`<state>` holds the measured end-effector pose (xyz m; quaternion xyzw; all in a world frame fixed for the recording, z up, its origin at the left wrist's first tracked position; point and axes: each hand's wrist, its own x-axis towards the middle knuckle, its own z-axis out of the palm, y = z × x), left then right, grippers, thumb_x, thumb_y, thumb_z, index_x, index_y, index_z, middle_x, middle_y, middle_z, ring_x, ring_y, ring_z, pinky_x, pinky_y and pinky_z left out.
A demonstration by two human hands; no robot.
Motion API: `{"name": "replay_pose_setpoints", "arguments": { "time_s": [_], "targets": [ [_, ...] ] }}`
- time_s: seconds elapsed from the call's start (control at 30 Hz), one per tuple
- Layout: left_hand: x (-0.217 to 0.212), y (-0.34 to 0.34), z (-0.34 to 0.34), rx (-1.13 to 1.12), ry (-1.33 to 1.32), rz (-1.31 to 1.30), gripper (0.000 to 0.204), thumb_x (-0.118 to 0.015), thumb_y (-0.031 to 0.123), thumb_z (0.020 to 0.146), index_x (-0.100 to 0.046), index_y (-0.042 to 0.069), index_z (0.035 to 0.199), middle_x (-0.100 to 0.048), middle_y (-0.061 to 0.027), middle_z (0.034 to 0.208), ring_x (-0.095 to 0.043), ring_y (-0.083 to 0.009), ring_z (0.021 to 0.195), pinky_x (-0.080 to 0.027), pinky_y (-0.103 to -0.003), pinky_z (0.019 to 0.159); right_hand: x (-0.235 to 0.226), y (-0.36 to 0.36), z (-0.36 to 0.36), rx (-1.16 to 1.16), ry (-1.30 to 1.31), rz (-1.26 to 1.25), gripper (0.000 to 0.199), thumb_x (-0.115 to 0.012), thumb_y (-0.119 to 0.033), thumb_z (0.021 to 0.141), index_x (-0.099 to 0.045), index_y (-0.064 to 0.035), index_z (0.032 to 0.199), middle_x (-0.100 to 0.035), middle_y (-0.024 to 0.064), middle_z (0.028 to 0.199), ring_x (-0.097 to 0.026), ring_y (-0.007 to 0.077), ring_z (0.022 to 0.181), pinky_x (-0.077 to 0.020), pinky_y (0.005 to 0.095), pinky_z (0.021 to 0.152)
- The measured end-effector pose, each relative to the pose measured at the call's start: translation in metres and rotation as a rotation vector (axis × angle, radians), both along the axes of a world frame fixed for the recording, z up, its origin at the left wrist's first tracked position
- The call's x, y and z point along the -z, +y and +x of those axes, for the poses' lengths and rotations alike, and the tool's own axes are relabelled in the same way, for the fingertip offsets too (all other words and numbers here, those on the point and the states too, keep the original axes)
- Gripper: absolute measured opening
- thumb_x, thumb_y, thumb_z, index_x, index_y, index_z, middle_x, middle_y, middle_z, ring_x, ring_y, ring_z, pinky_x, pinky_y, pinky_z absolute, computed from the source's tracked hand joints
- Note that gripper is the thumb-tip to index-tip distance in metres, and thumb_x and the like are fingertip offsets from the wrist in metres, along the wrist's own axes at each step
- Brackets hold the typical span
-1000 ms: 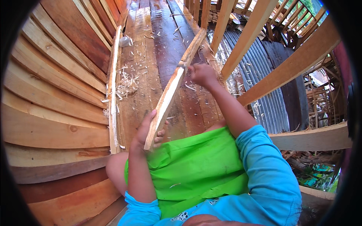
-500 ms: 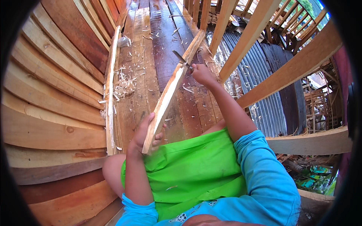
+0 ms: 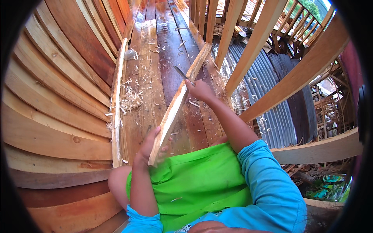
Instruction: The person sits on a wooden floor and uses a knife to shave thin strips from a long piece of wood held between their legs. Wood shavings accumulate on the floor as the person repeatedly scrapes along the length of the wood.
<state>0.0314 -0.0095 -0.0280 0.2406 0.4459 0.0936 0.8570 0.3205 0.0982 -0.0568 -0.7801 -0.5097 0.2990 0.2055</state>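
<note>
A long wooden strip (image 3: 171,114) slants from my lap away to the railing side, its upper face pale and freshly cut, its edge rough and brown. Around its near end my left hand (image 3: 149,145) is wrapped, with the thumb along the side. My right hand (image 3: 200,90) grips a knife (image 3: 181,73) farther up the strip. The grey blade points up and to the left across the wood; the handle is hidden in my fist.
Curled shavings (image 3: 131,100) lie over the plank floor (image 3: 149,54). Another pale strip (image 3: 117,105) rests along the plank wall (image 3: 54,128) at left, near a small clear plastic object (image 3: 131,54). On the right stand wooden railing posts (image 3: 252,44), with corrugated metal sheeting (image 3: 268,93) beyond.
My right hand and the knife have moved slightly nearer and to the left along the strip. My left hand keeps its hold on the near end. The whole view has shifted a little.
</note>
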Motion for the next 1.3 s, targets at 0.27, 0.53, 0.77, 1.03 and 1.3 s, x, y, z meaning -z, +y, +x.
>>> {"name": "replay_pose_setpoints", "arguments": {
  "time_s": [0.27, 0.53, 0.77, 1.03, 1.3],
  "targets": [
    [0.001, 0.0, 0.001, 0.01, -0.031, -0.017, 0.065, -0.039, 0.067, 0.089, -0.05, 0.005, 0.104, -0.041, 0.0012, 0.054, -0.041, -0.0105, 0.035, -0.033, -0.026, 0.03, 0.001, 0.007, 0.005, 0.184, 0.581, -0.146, 0.052, -0.048, -0.052, 0.094, -0.045, -0.0104, 0.063, -0.037, -0.0029, 0.055, -0.03, 0.0096, 0.041, -0.0214, 0.0301, 0.039],
    [-0.001, -0.001, 0.0, 0.001, -0.063, -0.048, 0.059, -0.04, 0.067, 0.089, -0.053, 0.01, 0.097, -0.042, 0.0032, 0.055, -0.035, -0.0098, 0.034, -0.03, -0.027, 0.029, -0.006, 0.01, 0.008, 0.222, 0.94, -0.333, 0.048, -0.048, -0.049, 0.094, -0.037, -0.0158, 0.062, -0.027, -0.008, 0.051, -0.017, 0.0046, 0.037, -0.0114, 0.0238, 0.034],
    [0.003, 0.001, -0.002, 0.006, -0.076, -0.032, 0.058, -0.043, 0.065, 0.089, -0.054, 0.009, 0.098, -0.043, 0.0029, 0.055, -0.037, -0.0094, 0.037, -0.031, -0.026, 0.031, 0.001, 0.012, 0.026, 0.264, 1.245, -0.348, 0.046, -0.048, -0.046, 0.095, -0.037, -0.0151, 0.064, -0.028, -0.009, 0.048, -0.015, 0.0045, 0.035, -0.0114, 0.022, 0.031],
    [0.001, 0.0, -0.004, -0.015, -0.028, 0.06, 0.058, -0.042, 0.064, 0.09, -0.054, 0.008, 0.099, -0.042, 0.003, 0.054, -0.038, -0.0078, 0.037, -0.032, -0.024, 0.032, -0.021, 0.006, 0.082, 0.517, 1.459, 0.106, 0.047, -0.042, -0.05, 0.097, -0.034, -0.0159, 0.065, -0.024, -0.0069, 0.048, -0.019, 0.0077, 0.038, -0.0166, 0.0246, 0.035],
    [-0.006, -0.002, -0.001, -0.007, 0.035, -0.001, 0.063, -0.037, 0.066, 0.09, -0.052, 0.006, 0.103, -0.04, 0.0028, 0.053, -0.039, -0.0089, 0.036, -0.034, -0.025, 0.03, -0.028, 0.004, 0.006, 0.001, 0.58, 0.154, 0.05, -0.041, -0.049, 0.099, -0.055, -0.0012, 0.096, -0.045, 0.0001, 0.066, -0.038, 0.0095, 0.045, -0.0345, 0.0285, 0.041]
  ]
}}
